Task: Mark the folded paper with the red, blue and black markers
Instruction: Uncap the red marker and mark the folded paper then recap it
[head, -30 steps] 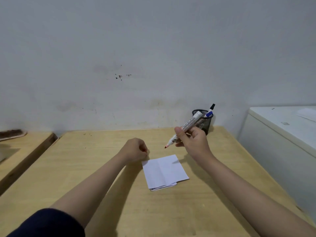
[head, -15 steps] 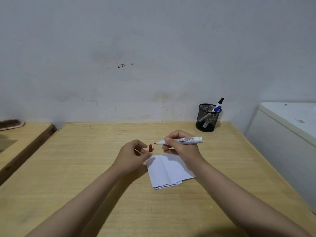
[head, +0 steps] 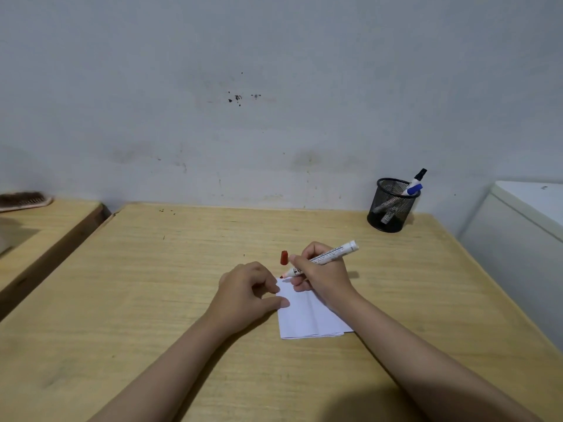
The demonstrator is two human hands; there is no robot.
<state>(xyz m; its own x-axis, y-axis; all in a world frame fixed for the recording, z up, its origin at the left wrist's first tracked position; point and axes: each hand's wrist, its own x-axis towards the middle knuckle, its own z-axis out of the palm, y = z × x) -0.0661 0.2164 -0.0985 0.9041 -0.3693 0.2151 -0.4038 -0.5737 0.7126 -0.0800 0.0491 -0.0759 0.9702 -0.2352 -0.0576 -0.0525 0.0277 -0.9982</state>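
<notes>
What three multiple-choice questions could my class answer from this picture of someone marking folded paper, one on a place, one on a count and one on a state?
1. Where does the red cap stand?
A. On the table beyond the paper
B. In the mesh cup
C. On the marker's back end

2. How many markers are in the mesh cup?
A. None
B. Two
C. Five

3. What is the state of the marker in the right hand?
A. Capped
B. Uncapped, tip at the paper's far left corner
C. Lying loose on the table

Answers:
1 A: the cap stands upright on the table just beyond the folded paper.
2 B: one blue cap and one black cap stick out of the cup.
3 B: its red tip is bare, while the left hand rests on the paper's edge.
</notes>
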